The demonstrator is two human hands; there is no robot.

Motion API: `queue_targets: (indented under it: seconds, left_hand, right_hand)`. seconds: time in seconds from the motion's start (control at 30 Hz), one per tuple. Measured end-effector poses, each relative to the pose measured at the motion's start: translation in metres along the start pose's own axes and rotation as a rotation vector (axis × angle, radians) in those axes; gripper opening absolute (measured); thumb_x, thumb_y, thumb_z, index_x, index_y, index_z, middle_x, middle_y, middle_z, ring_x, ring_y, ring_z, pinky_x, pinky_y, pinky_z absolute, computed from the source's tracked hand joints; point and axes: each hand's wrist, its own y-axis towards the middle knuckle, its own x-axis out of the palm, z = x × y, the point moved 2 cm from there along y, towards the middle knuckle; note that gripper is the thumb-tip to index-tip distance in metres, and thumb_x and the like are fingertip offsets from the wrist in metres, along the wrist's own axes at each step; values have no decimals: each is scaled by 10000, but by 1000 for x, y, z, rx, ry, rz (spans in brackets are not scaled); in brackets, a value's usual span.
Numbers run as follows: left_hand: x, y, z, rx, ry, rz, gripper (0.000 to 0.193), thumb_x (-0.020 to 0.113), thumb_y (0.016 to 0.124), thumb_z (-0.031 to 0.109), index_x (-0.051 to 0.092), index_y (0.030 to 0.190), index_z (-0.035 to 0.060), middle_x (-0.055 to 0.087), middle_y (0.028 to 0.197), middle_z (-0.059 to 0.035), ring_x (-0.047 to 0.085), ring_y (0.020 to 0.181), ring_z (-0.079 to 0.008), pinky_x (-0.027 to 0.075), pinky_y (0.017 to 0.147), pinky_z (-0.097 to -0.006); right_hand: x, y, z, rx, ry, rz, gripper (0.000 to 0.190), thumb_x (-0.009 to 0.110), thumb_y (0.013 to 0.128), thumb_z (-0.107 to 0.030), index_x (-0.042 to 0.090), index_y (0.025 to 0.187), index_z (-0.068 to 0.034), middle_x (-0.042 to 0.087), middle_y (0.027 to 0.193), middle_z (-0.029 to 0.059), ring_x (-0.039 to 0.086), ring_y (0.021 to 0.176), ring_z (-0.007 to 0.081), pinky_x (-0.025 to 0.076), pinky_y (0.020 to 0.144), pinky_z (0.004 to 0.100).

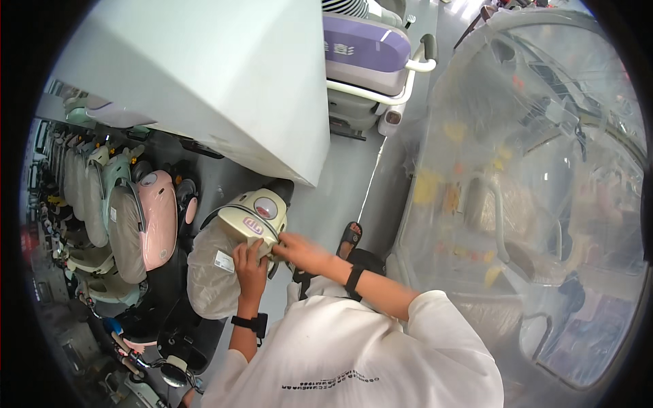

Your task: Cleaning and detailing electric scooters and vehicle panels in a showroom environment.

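Observation:
Before me stands a cream electric scooter, its rear body (240,214) carrying a round tail light (265,207) and a small badge. Its seat (211,273) is wrapped in clear plastic and bears a white label. My left hand (250,268) rests with its fingers on the edge of the cream rear panel, beside the seat. At the panel's right edge is my right hand (301,252), slightly blurred, its fingers bent close together near the left fingertips. Whether a small thing is between the right fingers cannot be told.
Left stand a pink scooter (159,219) and a row of other scooters. A large pale block-shaped structure (214,76) juts in above. Beyond it is a scooter with a purple backrest (367,46). A plastic-wrapped enclosed vehicle (459,204) fills the right.

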Motion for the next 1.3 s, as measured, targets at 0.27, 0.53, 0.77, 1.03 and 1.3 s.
queue_targets:
  seconds: [0.27, 0.53, 0.77, 1.03, 1.3]
  left_hand:
    - [68, 115, 89, -59, -259, -183, 489, 615, 750, -105, 616, 1209, 65, 582, 1154, -168, 571, 1106, -404, 449, 950, -460]
    - [83, 266, 152, 129, -525, 157, 420, 561, 786, -126, 620, 1155, 66, 593, 1119, -151, 631, 1012, -319, 514, 853, -373]
    - [342, 273, 111, -435, -1051, 52, 258, 488, 954, -34, 554, 1203, -12, 623, 1159, -126, 609, 1032, -205, 477, 909, -319]
    - [545, 263, 17, -764, -1263, -463, 362, 513, 1015, 146, 517, 1347, 2, 595, 1275, -85, 516, 1239, -187, 375, 1059, -309]
    - [694, 358, -15, -504, -955, -20, 273, 426, 988, 36, 521, 1231, -46, 619, 1164, -167, 576, 1146, -252, 410, 1038, -376]
  right_hand:
    - [-112, -22, 90, 389, 17, 213, 327, 616, 795, 11, 556, 1108, -62, 558, 1083, 171, 593, 990, 398, 511, 816, 461]
    - [-197, -33, 145, 432, -38, 784, 332, 618, 789, 67, 585, 1090, -68, 582, 1088, 201, 636, 809, 392, 531, 708, 411]
    - [-192, 7, 294, 534, -2, 988, 307, 543, 777, 97, 644, 1037, -30, 545, 1069, 181, 590, 928, 339, 491, 802, 359]
    - [-99, -60, 464, 664, 234, 656, 282, 569, 795, 53, 681, 1034, -46, 596, 1050, 200, 629, 929, 414, 508, 843, 430]
    - [-61, -54, 641, 891, 333, 583, 319, 595, 828, 26, 619, 1139, -43, 640, 1071, 195, 649, 1018, 354, 502, 854, 383]
